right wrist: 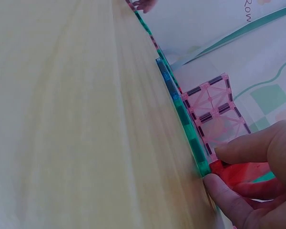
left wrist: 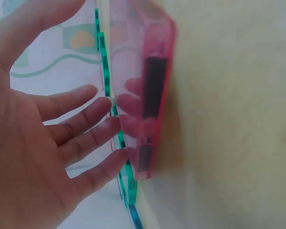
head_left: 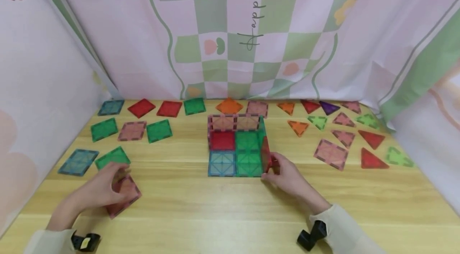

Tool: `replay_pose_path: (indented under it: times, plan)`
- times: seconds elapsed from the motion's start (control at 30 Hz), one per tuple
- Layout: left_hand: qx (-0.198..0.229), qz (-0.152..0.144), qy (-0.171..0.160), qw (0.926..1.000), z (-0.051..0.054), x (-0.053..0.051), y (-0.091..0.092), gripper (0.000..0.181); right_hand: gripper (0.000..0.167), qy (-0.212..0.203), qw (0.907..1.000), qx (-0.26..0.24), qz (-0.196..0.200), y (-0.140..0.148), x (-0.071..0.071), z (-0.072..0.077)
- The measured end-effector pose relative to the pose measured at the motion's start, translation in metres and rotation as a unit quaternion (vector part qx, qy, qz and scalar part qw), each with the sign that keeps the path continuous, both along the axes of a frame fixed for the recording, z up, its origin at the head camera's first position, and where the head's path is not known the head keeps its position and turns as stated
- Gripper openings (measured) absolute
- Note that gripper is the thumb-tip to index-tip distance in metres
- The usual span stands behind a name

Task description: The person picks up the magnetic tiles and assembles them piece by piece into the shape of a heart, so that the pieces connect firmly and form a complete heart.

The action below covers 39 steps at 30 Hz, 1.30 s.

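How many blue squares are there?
3. One blue square is at the back left, a second blue square is closer on the left, and a third blue square lies flat at the building's near left corner. More could be hidden.

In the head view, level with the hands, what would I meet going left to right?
Blue translucent square tile, left hand, second blue translucent square tile, green translucent square tile, right hand, pink translucent square tile, red triangular tile, light-green triangular tile.

The left hand [head_left: 102, 188], near left, spreads fingers and thumb apart; the right hand [head_left: 287, 174], right of centre, pinches.
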<state>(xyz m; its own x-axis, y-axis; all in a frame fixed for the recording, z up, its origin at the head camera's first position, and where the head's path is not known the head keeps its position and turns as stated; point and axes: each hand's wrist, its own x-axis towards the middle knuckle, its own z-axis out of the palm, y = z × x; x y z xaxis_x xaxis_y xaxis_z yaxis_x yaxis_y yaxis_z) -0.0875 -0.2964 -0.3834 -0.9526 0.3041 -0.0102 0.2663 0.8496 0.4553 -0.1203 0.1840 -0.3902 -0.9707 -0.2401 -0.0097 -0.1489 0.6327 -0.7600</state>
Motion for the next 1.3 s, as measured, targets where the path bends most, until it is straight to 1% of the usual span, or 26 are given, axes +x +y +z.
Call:
replay_pose_path:
  times: [0.07, 0.13, 0.23, 0.33, 0.4, 0.6, 0.77, 0.83, 0.9, 1.07, 1.2, 1.3]
  plan:
    - [-0.009, -0.002, -0.003, 1.0000, -0.002, 0.000, 0.001, 0.081, 0.055, 0.000, 1.0000, 0.001, 0.000, 0.001, 0.000, -0.001]
    - [-0.027, -0.001, -0.010, 0.9996, -0.003, 0.001, 0.002, 0.085, 0.055, -0.001, 1.0000, 0.002, -0.001, 0.001, 0.001, -0.001]
    - [-0.049, 0.003, -0.030, 0.9984, -0.005, 0.001, 0.004, 0.093, 0.055, -0.004, 1.0000, -0.001, -0.001, 0.001, 0.000, -0.001]
    - [-0.054, 0.008, -0.049, 0.9973, -0.005, 0.001, 0.007, 0.097, 0.055, 0.000, 1.0000, -0.005, -0.001, 0.001, 0.000, 0.000]
    - [-0.050, 0.008, -0.048, 0.9975, -0.004, 0.000, 0.010, 0.095, 0.055, 0.002, 1.0000, -0.009, -0.001, 0.001, -0.001, 0.000]
    - [-0.052, 0.001, -0.026, 0.9983, -0.004, -0.005, 0.020, 0.084, 0.057, -0.005, 0.9999, -0.011, 0.002, 0.001, -0.001, 0.001]
    - [-0.021, -0.006, -0.011, 0.9997, -0.001, -0.011, 0.038, 0.077, 0.056, -0.009, 0.9999, -0.008, -0.001, 0.000, 0.000, -0.001]
    - [0.001, -0.015, 0.001, 0.9999, 0.001, -0.016, 0.046, 0.075, 0.056, -0.009, 0.9999, -0.009, -0.001, 0.000, 0.000, -0.001]
    - [0.018, -0.016, 0.006, 0.9997, 0.003, -0.021, 0.055, 0.074, 0.056, -0.009, 0.9999, -0.010, 0.000, 0.000, 0.000, -0.002]
    - [0.062, -0.033, 0.003, 0.9975, 0.008, -0.036, 0.075, 0.075, 0.055, -0.005, 0.9999, -0.010, 0.000, 0.000, 0.000, -0.002]
    - [0.089, -0.053, 0.021, 0.9944, 0.011, -0.047, 0.088, 0.078, 0.055, -0.002, 1.0000, -0.006, 0.002, 0.000, 0.000, -0.001]
    - [0.113, -0.065, 0.034, 0.9909, 0.012, -0.053, 0.098, 0.078, 0.056, -0.003, 1.0000, -0.006, 0.003, 0.001, 0.000, -0.001]
